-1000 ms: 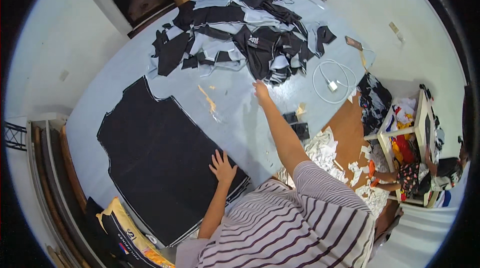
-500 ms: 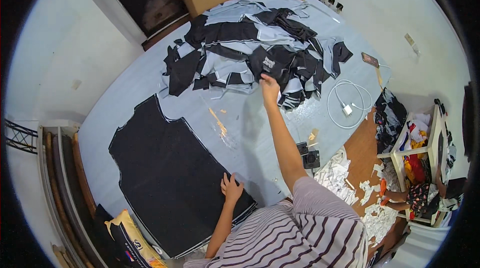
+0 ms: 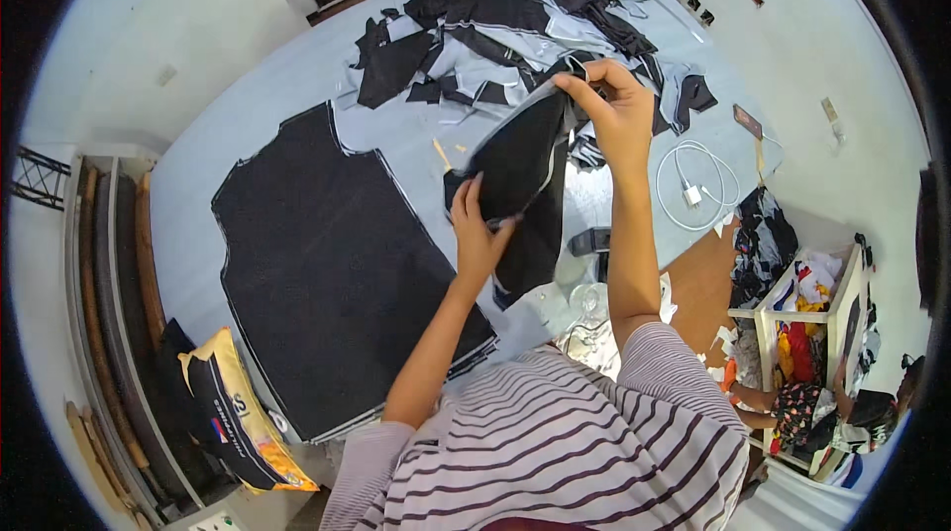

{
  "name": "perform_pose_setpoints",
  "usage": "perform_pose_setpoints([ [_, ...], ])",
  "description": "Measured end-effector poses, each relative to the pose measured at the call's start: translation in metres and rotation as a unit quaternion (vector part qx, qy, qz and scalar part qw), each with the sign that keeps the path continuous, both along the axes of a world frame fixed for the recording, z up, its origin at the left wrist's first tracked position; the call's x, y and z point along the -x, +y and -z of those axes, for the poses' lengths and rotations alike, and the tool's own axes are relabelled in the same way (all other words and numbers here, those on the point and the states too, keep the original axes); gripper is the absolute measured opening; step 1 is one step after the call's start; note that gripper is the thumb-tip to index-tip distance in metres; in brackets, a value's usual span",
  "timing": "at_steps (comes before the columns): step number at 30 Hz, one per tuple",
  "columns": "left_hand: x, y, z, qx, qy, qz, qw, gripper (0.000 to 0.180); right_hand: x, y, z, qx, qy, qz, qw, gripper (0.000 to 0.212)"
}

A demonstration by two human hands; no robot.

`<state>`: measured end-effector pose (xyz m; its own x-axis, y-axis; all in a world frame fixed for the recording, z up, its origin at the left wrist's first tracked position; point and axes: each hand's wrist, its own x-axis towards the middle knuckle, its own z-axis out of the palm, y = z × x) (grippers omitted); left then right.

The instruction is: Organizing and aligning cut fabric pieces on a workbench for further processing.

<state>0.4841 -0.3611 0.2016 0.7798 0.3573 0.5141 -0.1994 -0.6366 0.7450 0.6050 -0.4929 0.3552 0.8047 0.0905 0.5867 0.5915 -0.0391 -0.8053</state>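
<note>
A black fabric piece point(image 3: 515, 150) with pale edges hangs lifted over the table between my two hands. My right hand point(image 3: 619, 110) pinches its upper corner, with the thumb and fingers closed. Lower down, my left hand point(image 3: 478, 234) grips the side edge, its fingertips partly behind the cloth. To the left lies a large black shirt-shaped panel stack point(image 3: 327, 254) with white outlined edges, flat on the table. Beyond my hands spreads a heap of black and light-grey fabric pieces point(image 3: 495, 16).
The pale table point(image 3: 188, 164) also bears a coiled white cable point(image 3: 659, 189), a phone point(image 3: 747, 119) and a small black device point(image 3: 589, 241). A yellow-and-black bag point(image 3: 243, 412) stands at the left edge. A person point(image 3: 792, 407) is beside a shelf of cloth point(image 3: 792, 317) at right.
My right hand has drawn the black piece from the heap toward me and raised it. My left hand has left the panel stack and taken the piece's edge. The view has shifted.
</note>
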Motion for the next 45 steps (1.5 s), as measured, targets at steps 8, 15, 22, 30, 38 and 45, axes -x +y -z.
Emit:
perform_pose_setpoints([
  [8,0.02,0.025,0.025,0.146,0.147,0.083,0.975,0.017,-0.008,-0.022,0.032,0.075,0.038,0.037,0.996,0.036],
  [15,0.021,0.065,0.004,0.156,0.012,-0.019,0.987,0.019,-0.024,-0.045,0.044,0.109,0.112,0.082,0.984,0.038],
  [22,0.026,0.098,-0.068,0.1,-0.071,-0.098,0.988,0.018,-0.035,-0.029,0.028,0.039,0.069,0.03,0.996,0.027],
  [30,0.029,0.1,-0.069,0.273,0.018,-0.038,0.961,0.032,-0.074,-0.022,0.071,0.162,0.02,0.103,0.981,0.025],
  [38,0.058,0.054,0.048,0.649,0.191,-0.023,0.736,0.045,-0.018,-0.032,0.31,-0.1,0.473,-0.272,0.832,0.035],
  [45,0.147,0.067,0.149,0.816,0.07,-0.085,0.567,0.046,0.146,0.013,0.45,0.103,0.438,0.065,0.891,0.065],
])
